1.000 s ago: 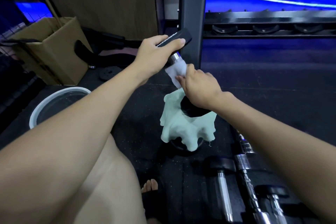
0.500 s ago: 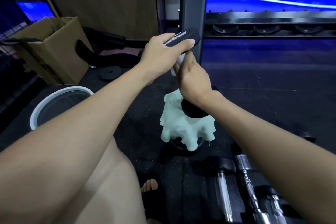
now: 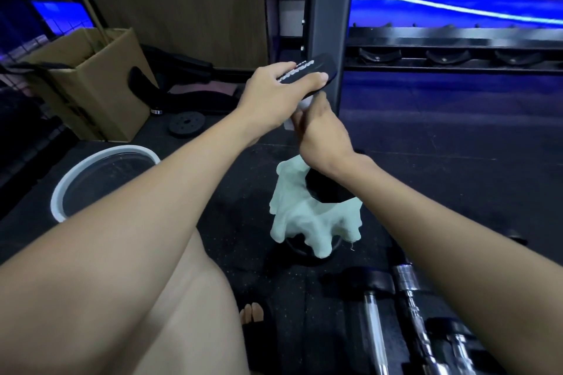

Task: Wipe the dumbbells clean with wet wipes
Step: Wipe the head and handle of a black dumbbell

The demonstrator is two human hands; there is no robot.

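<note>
Dumbbell [image 3: 316, 68]: black, held on end, tilted; upper head has white raised lettering on its rim; lower head sits in a pale green cloth [image 3: 307, 219].
Left hand [image 3: 274, 94]: fingers and thumb curled round the upper head.
Right hand [image 3: 323, 134]: just below the left, wrapped round the handle with the white wet wipe [image 3: 289, 124] under its fingers.
Other dumbbells [image 3: 374, 313]: chrome-handled, on the floor nearer the person than the grip.

Open mat [image 3: 441, 143] rightward (rack post [image 3: 329, 9] just behind hands)
</note>
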